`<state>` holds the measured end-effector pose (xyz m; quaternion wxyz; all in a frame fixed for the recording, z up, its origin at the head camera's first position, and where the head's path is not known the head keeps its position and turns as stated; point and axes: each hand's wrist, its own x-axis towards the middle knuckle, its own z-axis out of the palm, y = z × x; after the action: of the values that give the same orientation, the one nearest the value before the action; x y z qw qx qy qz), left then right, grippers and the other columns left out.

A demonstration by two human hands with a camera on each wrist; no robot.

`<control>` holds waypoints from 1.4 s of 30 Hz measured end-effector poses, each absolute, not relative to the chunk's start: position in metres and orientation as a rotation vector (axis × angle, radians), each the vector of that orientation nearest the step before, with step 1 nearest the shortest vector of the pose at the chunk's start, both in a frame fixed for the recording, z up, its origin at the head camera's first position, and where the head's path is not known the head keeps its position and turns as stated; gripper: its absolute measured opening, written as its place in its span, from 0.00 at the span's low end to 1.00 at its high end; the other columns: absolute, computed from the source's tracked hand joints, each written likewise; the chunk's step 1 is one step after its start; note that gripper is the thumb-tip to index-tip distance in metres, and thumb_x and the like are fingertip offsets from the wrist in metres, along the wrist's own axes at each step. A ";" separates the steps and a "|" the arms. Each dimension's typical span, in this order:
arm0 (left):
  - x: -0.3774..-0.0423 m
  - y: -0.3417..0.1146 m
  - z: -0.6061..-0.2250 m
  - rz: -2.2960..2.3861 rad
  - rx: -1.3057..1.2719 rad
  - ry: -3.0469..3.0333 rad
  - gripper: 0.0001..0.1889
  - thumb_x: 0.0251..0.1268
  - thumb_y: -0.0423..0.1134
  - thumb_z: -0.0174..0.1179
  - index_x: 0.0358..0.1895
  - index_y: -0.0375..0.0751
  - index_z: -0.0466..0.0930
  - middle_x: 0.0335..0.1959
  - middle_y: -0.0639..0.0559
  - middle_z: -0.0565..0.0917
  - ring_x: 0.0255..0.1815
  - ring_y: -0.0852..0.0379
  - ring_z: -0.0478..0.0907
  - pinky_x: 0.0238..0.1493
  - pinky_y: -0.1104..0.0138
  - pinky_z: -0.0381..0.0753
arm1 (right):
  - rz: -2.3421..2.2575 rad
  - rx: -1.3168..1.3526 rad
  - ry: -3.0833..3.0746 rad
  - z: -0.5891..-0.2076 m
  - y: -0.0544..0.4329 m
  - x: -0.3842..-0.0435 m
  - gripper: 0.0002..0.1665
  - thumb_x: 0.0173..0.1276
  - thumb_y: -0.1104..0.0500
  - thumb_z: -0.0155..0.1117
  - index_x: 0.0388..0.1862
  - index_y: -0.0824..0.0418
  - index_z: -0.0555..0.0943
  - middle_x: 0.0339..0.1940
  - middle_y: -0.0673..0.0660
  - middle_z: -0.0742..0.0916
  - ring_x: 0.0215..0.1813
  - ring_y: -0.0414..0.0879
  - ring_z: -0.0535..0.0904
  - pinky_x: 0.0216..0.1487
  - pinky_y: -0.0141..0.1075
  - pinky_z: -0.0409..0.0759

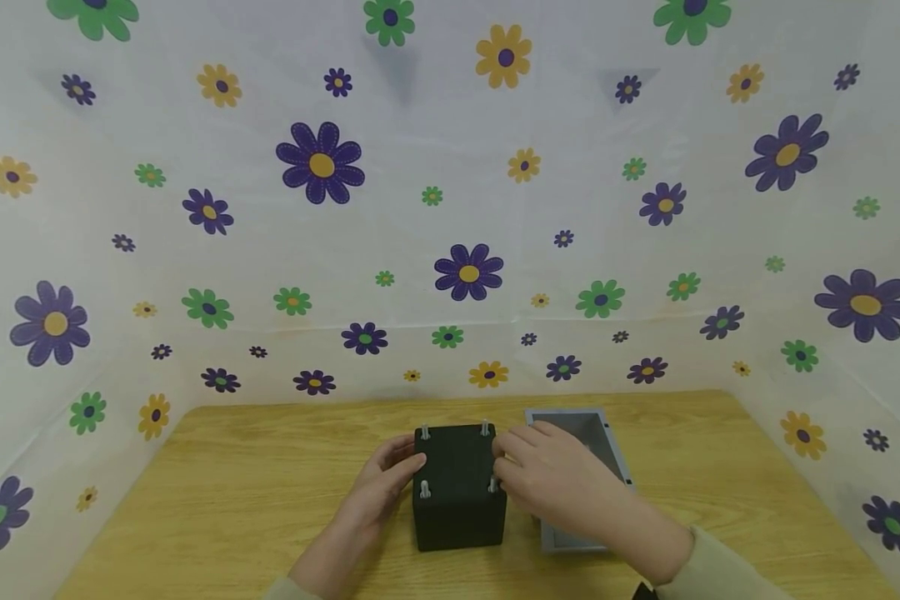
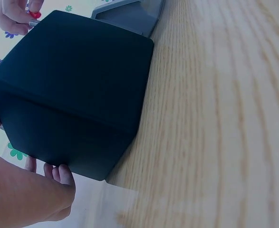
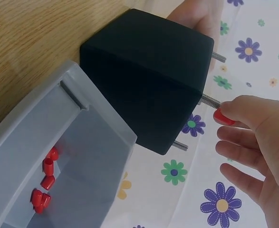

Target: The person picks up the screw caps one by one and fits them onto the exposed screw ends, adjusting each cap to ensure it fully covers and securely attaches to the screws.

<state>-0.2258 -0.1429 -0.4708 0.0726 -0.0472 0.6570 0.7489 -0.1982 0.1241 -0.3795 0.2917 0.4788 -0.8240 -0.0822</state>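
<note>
A black block (image 1: 461,467) stands on the table with metal threaded studs (image 1: 424,490) rising from its top corners. My left hand (image 1: 378,483) holds the block's left side, thumb at the top edge and fingers along the side face. Between thumb and index finger, my right hand (image 3: 267,137) pinches a small red cap (image 3: 224,118) at the tip of the near right stud (image 3: 209,100). In the head view that cap is hidden by the hand. The left wrist view also shows the red cap (image 2: 35,14) against the stud end.
Right of the block sits a grey bin (image 1: 570,413), partly under my right forearm. Several loose red caps (image 3: 48,167) lie inside it. A flower-patterned sheet (image 1: 390,250) encloses the wooden table (image 1: 270,467) at the back and sides.
</note>
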 end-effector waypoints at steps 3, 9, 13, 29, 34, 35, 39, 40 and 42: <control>-0.225 -0.143 -0.470 2.251 -0.147 1.968 0.29 0.74 0.35 0.62 0.74 0.30 0.69 0.72 0.35 0.72 0.70 0.47 0.73 0.83 0.47 0.66 | -0.215 1.280 -2.175 -0.379 0.124 -0.198 0.08 0.64 0.53 0.81 0.35 0.50 0.87 0.41 0.46 0.87 0.44 0.41 0.80 0.44 0.32 0.80; -0.225 -0.143 -0.469 2.251 -0.151 1.963 0.29 0.74 0.35 0.63 0.74 0.30 0.68 0.72 0.35 0.72 0.71 0.45 0.73 0.83 0.46 0.65 | -0.207 1.287 -2.174 -0.378 0.122 -0.199 0.08 0.66 0.52 0.80 0.36 0.50 0.87 0.42 0.46 0.87 0.46 0.41 0.81 0.47 0.33 0.82; -0.225 -0.143 -0.470 2.254 -0.163 1.960 0.30 0.73 0.35 0.63 0.74 0.30 0.68 0.72 0.34 0.72 0.71 0.45 0.73 0.83 0.46 0.65 | -0.195 1.292 -2.194 -0.377 0.119 -0.199 0.07 0.67 0.52 0.79 0.37 0.50 0.88 0.44 0.46 0.87 0.46 0.41 0.81 0.50 0.34 0.85; -0.227 -0.143 -0.471 2.248 -0.154 1.983 0.30 0.75 0.35 0.62 0.75 0.29 0.67 0.72 0.35 0.72 0.68 0.50 0.75 0.80 0.50 0.70 | -0.212 1.316 -2.186 -0.378 0.115 -0.200 0.06 0.67 0.53 0.80 0.37 0.51 0.89 0.44 0.47 0.87 0.45 0.41 0.80 0.49 0.34 0.85; -0.227 -0.144 -0.472 2.253 -0.144 1.983 0.29 0.75 0.35 0.62 0.74 0.29 0.68 0.71 0.36 0.73 0.67 0.51 0.75 0.80 0.50 0.70 | -0.208 1.321 -2.225 -0.379 0.115 -0.200 0.05 0.67 0.55 0.80 0.38 0.50 0.89 0.45 0.47 0.87 0.45 0.42 0.79 0.46 0.33 0.83; -0.227 -0.144 -0.472 2.252 -0.147 1.983 0.29 0.75 0.35 0.63 0.74 0.29 0.68 0.71 0.36 0.73 0.67 0.50 0.75 0.80 0.50 0.70 | -0.205 1.323 -2.231 -0.379 0.115 -0.200 0.06 0.66 0.55 0.80 0.39 0.49 0.89 0.45 0.47 0.87 0.45 0.42 0.79 0.45 0.33 0.82; -0.226 -0.144 -0.472 2.248 -0.155 1.979 0.30 0.74 0.35 0.63 0.75 0.30 0.68 0.72 0.35 0.72 0.70 0.47 0.73 0.81 0.49 0.69 | -0.204 1.330 -2.240 -0.380 0.115 -0.201 0.06 0.66 0.57 0.79 0.40 0.49 0.89 0.46 0.48 0.87 0.45 0.42 0.79 0.44 0.33 0.81; -0.226 -0.144 -0.471 2.246 -0.157 1.977 0.30 0.75 0.36 0.63 0.75 0.30 0.68 0.72 0.35 0.72 0.71 0.46 0.73 0.82 0.49 0.69 | -0.208 1.331 -2.242 -0.380 0.115 -0.202 0.07 0.66 0.58 0.79 0.40 0.49 0.89 0.46 0.48 0.87 0.46 0.42 0.80 0.45 0.33 0.81; -0.226 -0.144 -0.471 2.245 -0.155 1.972 0.30 0.75 0.36 0.63 0.75 0.30 0.67 0.73 0.34 0.71 0.74 0.43 0.71 0.82 0.48 0.67 | -0.211 1.335 -2.245 -0.380 0.115 -0.202 0.07 0.67 0.58 0.79 0.41 0.49 0.89 0.47 0.48 0.87 0.47 0.43 0.80 0.46 0.34 0.82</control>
<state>-0.2262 -0.1440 -0.4714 0.0745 -0.0518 0.6573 0.7481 -0.2016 0.1148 -0.3803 0.2579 0.4923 -0.8277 -0.0778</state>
